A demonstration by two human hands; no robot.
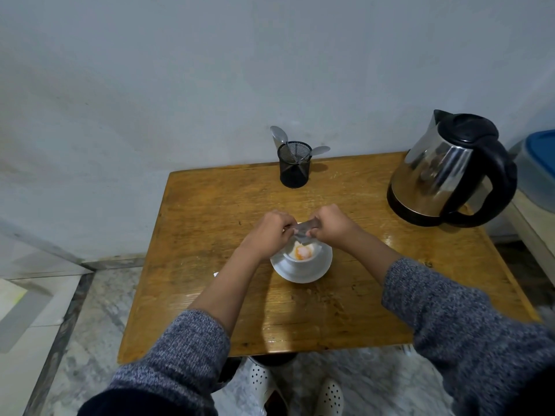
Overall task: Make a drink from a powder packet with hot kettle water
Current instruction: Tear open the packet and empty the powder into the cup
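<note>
A white cup stands on a white saucer in the middle of the wooden table. Orange and white powder lies inside the cup. Just above the cup, my left hand and my right hand both pinch a small silvery powder packet, tilted down toward the cup. A steel kettle with a black lid and handle stands at the table's far right corner.
A black mesh holder with spoons stands at the table's back edge against the wall. A blue-lidded container sits off the right side. A small torn scrap lies left of the saucer. Marble floor lies below.
</note>
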